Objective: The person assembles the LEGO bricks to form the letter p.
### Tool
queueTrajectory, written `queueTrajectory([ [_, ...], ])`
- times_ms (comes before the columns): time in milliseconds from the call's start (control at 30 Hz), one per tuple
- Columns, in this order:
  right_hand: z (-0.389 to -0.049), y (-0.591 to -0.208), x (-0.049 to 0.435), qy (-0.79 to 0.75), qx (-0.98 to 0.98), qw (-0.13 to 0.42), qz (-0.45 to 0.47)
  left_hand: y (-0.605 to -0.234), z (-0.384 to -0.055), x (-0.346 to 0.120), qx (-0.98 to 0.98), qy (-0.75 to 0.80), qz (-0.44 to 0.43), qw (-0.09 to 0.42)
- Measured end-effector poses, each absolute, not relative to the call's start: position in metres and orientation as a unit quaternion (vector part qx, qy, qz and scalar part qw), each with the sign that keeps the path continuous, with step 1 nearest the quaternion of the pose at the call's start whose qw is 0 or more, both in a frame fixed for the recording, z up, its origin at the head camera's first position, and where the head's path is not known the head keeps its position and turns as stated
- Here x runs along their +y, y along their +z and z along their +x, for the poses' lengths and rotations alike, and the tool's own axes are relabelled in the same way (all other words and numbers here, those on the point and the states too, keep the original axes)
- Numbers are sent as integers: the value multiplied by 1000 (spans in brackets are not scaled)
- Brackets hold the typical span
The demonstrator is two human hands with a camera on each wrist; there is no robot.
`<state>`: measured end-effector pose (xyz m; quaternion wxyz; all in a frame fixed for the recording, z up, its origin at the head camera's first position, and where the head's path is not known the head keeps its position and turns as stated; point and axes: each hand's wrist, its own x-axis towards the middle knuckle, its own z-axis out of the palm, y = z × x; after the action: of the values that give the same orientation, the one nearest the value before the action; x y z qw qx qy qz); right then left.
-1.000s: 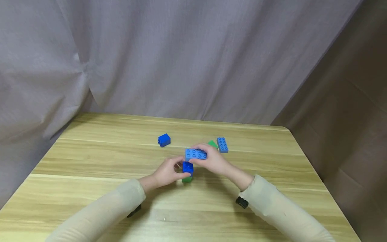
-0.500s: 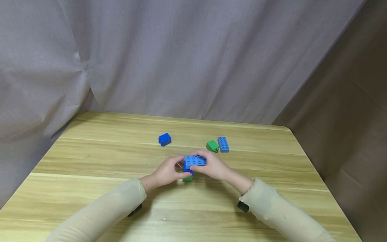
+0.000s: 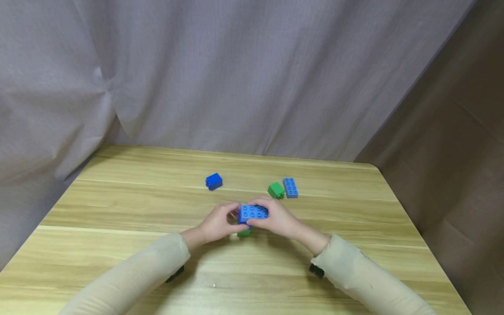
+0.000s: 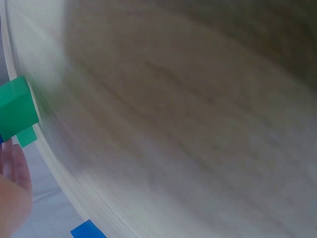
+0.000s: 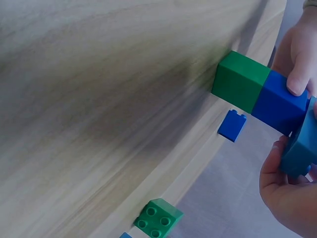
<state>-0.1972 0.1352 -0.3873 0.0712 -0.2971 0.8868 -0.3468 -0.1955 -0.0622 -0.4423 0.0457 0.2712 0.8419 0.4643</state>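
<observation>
Blue over blue over green

Right wrist: green plastic cuboid [image 5: 241, 82] adjoins dark-blue plastic cuboid [image 5: 280, 104]; light-blue rectangular plastic brick [image 5: 298, 147] meets the latter.

Head: left hand [image 3: 218, 224] grips the dark-blue cuboid, right hand [image 3: 278, 217] pinches the light-blue brick.

Left wrist: the green cuboid, fingers [image 4: 21, 171] beside it.

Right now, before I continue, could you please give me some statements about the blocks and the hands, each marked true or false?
1. The left hand grips the held dark blue block. True.
2. The right hand holds nothing. False: the right hand grips the held light blue block.
3. The lower green block is directly under the held dark blue block. True.
4. In the head view, the loose green block is left of the loose dark blue block. False: the loose green block is to its right.
5. The loose light blue block lies knobs up. True.
</observation>
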Motion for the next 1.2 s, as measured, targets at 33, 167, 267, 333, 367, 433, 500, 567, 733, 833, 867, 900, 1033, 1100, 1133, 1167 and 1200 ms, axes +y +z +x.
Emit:
queueTrajectory([
  [33,-197,-387,135,-343,888,70,-298,-442,-196,-62,841,465,273,44],
  [167,-198,-386,134,-335,891,70,-298,-441,-195,-63,840,465,278,40],
  [267,-199,-386,134,-329,893,72,-297,-441,-195,-63,839,465,282,37],
  [333,-199,-385,133,-324,895,73,-297,-442,-195,-64,839,464,282,37],
  [367,-200,-385,133,-322,896,75,-297,-442,-195,-64,839,464,282,36],
  [433,-200,-384,132,-321,896,78,-297,-441,-195,-63,839,464,281,37],
  [500,-201,-383,131,-320,896,82,-297,-441,-195,-63,840,463,281,37],
  [567,-201,-383,131,-320,895,85,-298,-441,-195,-63,841,461,282,36],
  [733,-202,-386,133,-313,894,82,-309,-442,-195,-64,842,458,283,36],
  [833,-203,-386,134,-307,893,79,-320,-442,-195,-64,842,457,285,36],
  [867,-203,-386,134,-304,893,78,-323,-443,-195,-64,842,456,287,35],
  [900,-203,-385,134,-301,893,76,-326,-443,-195,-64,842,455,286,37],
  [1033,-204,-385,135,-282,892,55,-348,-442,-196,-64,844,453,284,44],
  [1100,-203,-385,135,-272,893,46,-356,-442,-196,-64,845,453,280,49],
  [1133,-203,-385,136,-268,893,42,-360,-442,-196,-64,846,452,280,49],
  [1167,-203,-385,135,-263,894,42,-360,-442,-196,-64,846,451,280,49],
  [1200,-202,-384,135,-259,895,42,-361,-442,-196,-64,846,451,281,49],
])
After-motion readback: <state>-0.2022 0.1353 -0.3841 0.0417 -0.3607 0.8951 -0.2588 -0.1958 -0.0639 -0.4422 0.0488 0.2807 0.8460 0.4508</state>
